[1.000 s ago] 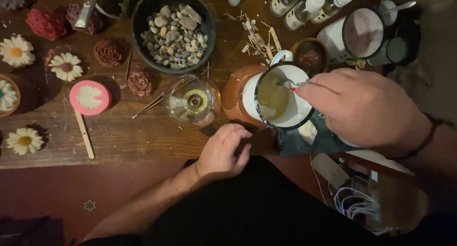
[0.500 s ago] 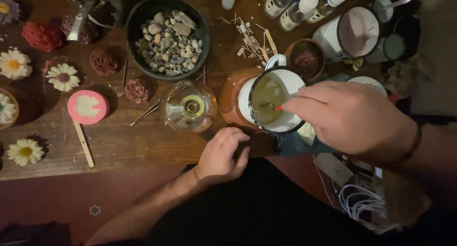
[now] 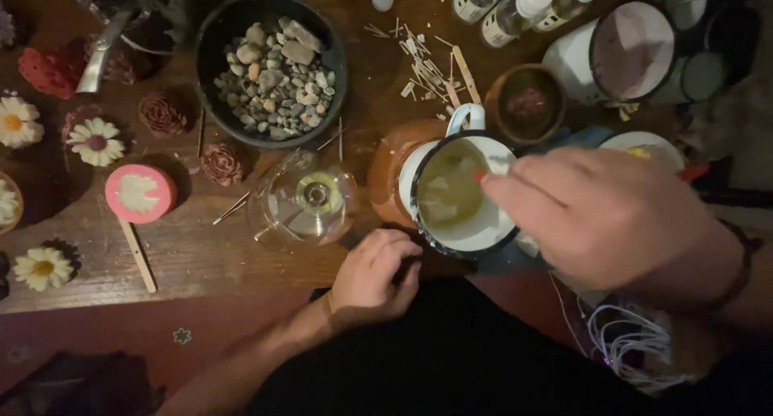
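Note:
A white enamel mug (image 3: 451,223) with a dark rim stands on an orange-brown base (image 3: 386,174) and holds pale yellowish liquid with lumps. My right hand (image 3: 604,215) hovers over the mug's right side, its fingers pinched on a thin stick with a red tip (image 3: 481,177) that dips into the mug. My left hand (image 3: 374,275) rests curled at the wooden table's front edge, just below the mug; I cannot make out anything in it. A clear glass bowl (image 3: 306,200) sits left of the mug.
A black bowl of pebbles (image 3: 274,70) stands behind the glass bowl. Flower-shaped pieces (image 3: 97,138), a pink round mould (image 3: 138,192) and a wooden stick (image 3: 138,255) lie to the left. Bottles (image 3: 515,5), a small brown bowl (image 3: 527,102) and a white pot (image 3: 620,53) stand at the back right.
My right hand has shifted a little over the mug with the stick inside it. My left hand has stayed at the table edge.

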